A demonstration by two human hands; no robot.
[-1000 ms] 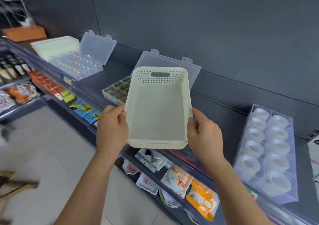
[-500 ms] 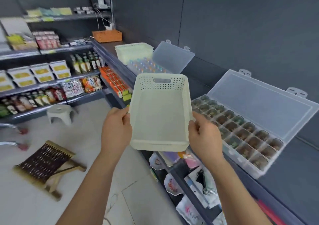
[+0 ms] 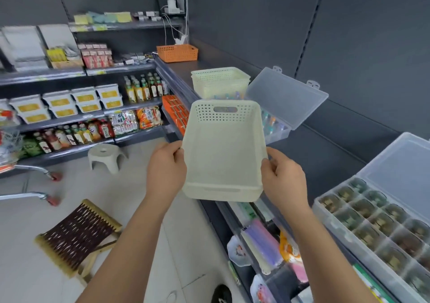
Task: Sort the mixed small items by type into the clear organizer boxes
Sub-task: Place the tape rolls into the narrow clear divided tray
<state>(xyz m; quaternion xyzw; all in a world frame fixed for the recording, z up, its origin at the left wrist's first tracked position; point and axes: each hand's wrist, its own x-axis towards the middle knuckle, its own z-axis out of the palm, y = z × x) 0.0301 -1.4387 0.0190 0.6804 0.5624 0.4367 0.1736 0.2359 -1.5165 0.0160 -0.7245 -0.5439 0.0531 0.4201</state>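
I hold an empty cream plastic basket in front of me, above the shelf's front edge. My left hand grips its left rim and my right hand grips its right rim. Behind the basket an open clear organizer box holds colourful small items; the basket hides part of it. At the right, a second open clear organizer box has its compartments filled with dark greenish items. Stacked cream baskets stand further back on the shelf.
An orange basket sits at the far end of the dark shelf. Stocked shelves fill the left wall. On the floor are a folding stool, a small grey stool and a trolley's wheels.
My view has swung left along the shelf: the dark-item organizer box slid to the right edge and the colourful one came behind the basket. Both hands keep the same grip on the basket.
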